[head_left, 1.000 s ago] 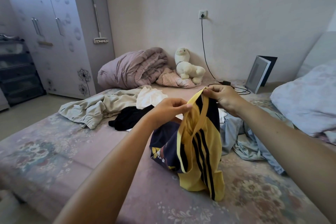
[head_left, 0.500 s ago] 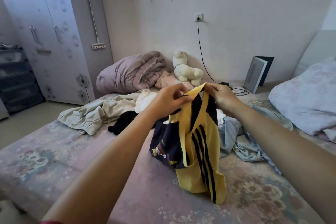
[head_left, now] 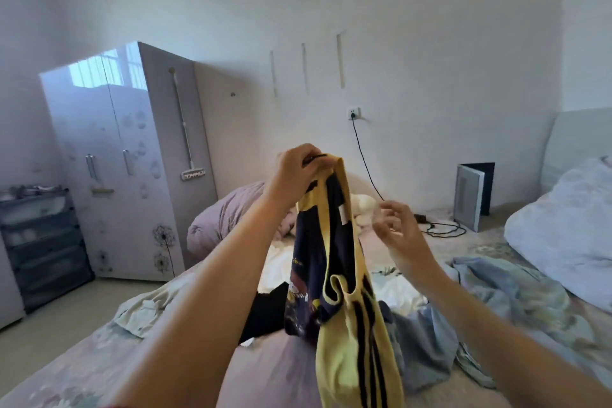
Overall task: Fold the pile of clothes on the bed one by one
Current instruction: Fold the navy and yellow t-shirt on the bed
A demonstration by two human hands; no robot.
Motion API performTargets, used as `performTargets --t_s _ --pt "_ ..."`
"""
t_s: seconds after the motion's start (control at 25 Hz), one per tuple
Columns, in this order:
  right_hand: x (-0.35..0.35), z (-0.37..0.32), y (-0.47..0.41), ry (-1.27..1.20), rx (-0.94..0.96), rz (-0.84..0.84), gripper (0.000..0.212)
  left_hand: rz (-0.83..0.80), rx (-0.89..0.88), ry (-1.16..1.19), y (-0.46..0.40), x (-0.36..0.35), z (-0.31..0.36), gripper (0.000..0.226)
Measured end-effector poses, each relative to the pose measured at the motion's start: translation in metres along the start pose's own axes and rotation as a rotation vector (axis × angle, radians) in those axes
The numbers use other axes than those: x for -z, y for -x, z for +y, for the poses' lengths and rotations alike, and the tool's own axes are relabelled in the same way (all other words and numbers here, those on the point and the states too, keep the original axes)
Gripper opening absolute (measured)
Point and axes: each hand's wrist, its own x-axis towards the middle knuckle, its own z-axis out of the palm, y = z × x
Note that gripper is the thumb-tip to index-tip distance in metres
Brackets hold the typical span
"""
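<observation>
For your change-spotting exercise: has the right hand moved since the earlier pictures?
Yes. The right hand has let go of the yellow garment and shifted right, toward the black cable.

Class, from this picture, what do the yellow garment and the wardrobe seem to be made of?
Yellow garment: soft knit fabric, probably; matt, hanging limp in folds from the left hand.
Wardrobe: hard board with a glossy finish, perhaps laminate; a window's reflection shows in its doors.

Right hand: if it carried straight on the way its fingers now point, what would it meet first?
Probably the yellow and navy garment, which hangs from the left hand. The right hand holds nothing, its fingers reaching toward the garment; depth is uncertain.
</observation>
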Motion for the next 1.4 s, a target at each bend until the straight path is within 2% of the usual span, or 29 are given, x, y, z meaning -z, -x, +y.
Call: performTargets --t_s 0.12,0.24,0.28,0.4,0.48,0.52,0.64,0.72,0.84,0.92,1.04,1.08,1.24,1.32,1.4 --pt "-0.008 0.018 0.037 0.092 0.023 -0.019 0.075 0.065 -0.003 -0.013 -0.023 0.008 0.015 0.026" --pt "-0.024 0.029 0.06 0.203 0.066 -0.113 0.086 0.095 0.024 0.019 -0.03 0.013 0.028 0.027" --pt "-0.027 0.028 0.061 0.224 0.078 -0.138 0.078 0.082 0.028 0.033 -0.03 0.014 0.033 0.029" --pt "-0.019 0.019 0.045 0.257 0.138 -0.119 0.025 0.037 0.002 0.025 -0.03 0.02 0.039 0.033" --pt "0.003 0.006 0.022 0.295 0.101 -0.087 0.007 0.033 0.016 -0.013 -0.03 0.034 0.033 0.034" --pt "0.018 -0.004 0.008 0.329 0.029 -0.109 0.006 0.037 0.026 -0.03 -0.03 0.044 0.029 0.035" --pt "0.06 -0.048 -0.047 0.451 -0.179 -0.207 0.035 0.057 0.042 -0.057 -0.034 0.081 0.014 0.037" --pt "0.076 -0.086 -0.08 0.481 -0.198 -0.23 0.041 0.066 0.034 -0.068 -0.037 0.101 0.011 0.037" --pt "0.08 -0.133 -0.118 0.51 -0.096 -0.195 0.034 0.076 -0.003 -0.101 -0.043 0.125 0.015 0.029" --pt "0.079 -0.159 -0.135 0.506 -0.05 -0.142 0.026 0.039 -0.005 -0.11 -0.047 0.142 0.022 0.012" --pt "0.079 -0.191 -0.152 0.49 -0.006 -0.096 0.024 -0.048 -0.022 -0.101 -0.05 0.17 0.032 0.027" --pt "0.079 -0.199 -0.155 0.494 0.004 -0.092 0.025 -0.054 -0.026 -0.099 -0.05 0.177 0.035 0.026" --pt "0.071 -0.224 -0.158 0.575 0.079 -0.072 0.034 0.083 -0.086 -0.081 -0.054 0.186 0.035 0.012" --pt "0.068 -0.235 -0.155 0.605 0.123 -0.065 0.033 0.166 -0.095 -0.114 -0.056 0.189 0.035 0.018" --pt "0.067 -0.247 -0.151 0.596 0.154 -0.067 0.029 0.192 -0.08 -0.255 -0.061 0.194 0.038 0.033"
